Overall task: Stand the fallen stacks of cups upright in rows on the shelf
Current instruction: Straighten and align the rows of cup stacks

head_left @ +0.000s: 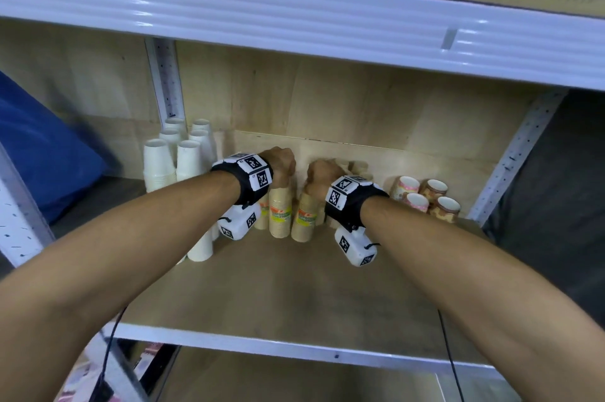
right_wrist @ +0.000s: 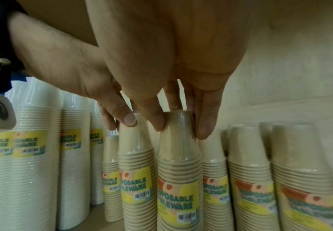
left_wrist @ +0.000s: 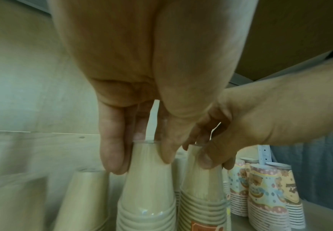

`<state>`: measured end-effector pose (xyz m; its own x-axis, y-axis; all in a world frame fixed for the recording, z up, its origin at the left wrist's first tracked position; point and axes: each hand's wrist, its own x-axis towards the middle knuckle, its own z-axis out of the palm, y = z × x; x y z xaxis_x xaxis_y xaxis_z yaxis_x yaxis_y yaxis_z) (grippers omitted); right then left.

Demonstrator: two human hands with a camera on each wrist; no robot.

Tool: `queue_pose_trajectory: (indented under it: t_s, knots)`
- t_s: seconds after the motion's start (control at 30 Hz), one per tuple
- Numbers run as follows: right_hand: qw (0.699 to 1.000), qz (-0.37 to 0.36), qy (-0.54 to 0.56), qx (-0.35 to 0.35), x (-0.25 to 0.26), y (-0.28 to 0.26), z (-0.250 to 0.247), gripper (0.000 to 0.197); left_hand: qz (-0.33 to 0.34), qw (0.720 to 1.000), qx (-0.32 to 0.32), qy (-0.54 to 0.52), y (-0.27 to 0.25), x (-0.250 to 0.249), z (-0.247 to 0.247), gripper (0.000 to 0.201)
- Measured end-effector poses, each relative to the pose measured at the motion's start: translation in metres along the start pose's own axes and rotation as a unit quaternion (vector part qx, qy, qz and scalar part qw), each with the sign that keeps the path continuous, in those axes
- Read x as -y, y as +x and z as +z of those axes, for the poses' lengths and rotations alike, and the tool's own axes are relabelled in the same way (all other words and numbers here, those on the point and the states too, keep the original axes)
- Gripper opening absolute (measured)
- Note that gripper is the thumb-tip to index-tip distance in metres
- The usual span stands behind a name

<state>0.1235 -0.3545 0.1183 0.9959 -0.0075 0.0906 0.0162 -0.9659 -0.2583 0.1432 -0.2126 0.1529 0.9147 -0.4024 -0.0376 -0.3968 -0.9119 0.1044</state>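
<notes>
Two tan cup stacks, wrapped in clear plastic with yellow "Disposable Tableware" labels, stand upright side by side mid-shelf. My left hand (head_left: 284,163) pinches the top of the left stack (head_left: 280,215); in the left wrist view the left hand (left_wrist: 140,156) has fingers and thumb on either side of that stack (left_wrist: 147,187). My right hand (head_left: 322,172) grips the top of the right stack (head_left: 305,219); in the right wrist view the right hand (right_wrist: 179,126) clamps that stack (right_wrist: 178,168) beside the left-held one (right_wrist: 137,156).
Tall white cup stacks (head_left: 160,165) stand at the shelf's left, patterned stacks (head_left: 425,198) at the right. More tan stacks (right_wrist: 248,171) stand behind and to the right. The upper shelf edge (head_left: 294,21) hangs low overhead. The wooden shelf board (head_left: 278,296) lies in front.
</notes>
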Motion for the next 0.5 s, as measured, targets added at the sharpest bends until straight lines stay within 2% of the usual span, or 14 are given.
queue_pose_trajectory:
  t_s: [0.3, 0.5]
  knots:
    - [0.999, 0.029, -0.004, -0.026, -0.044, -0.01, -0.009, 0.036, 0.055, 0.998, -0.023, 0.0, 0.011, -0.045, 0.0, 0.037]
    - [0.998, 0.057, -0.016, -0.005, -0.061, -0.006, -0.012, 0.027, 0.078, 0.997, -0.014, 0.012, 0.024, -0.059, 0.011, 0.03]
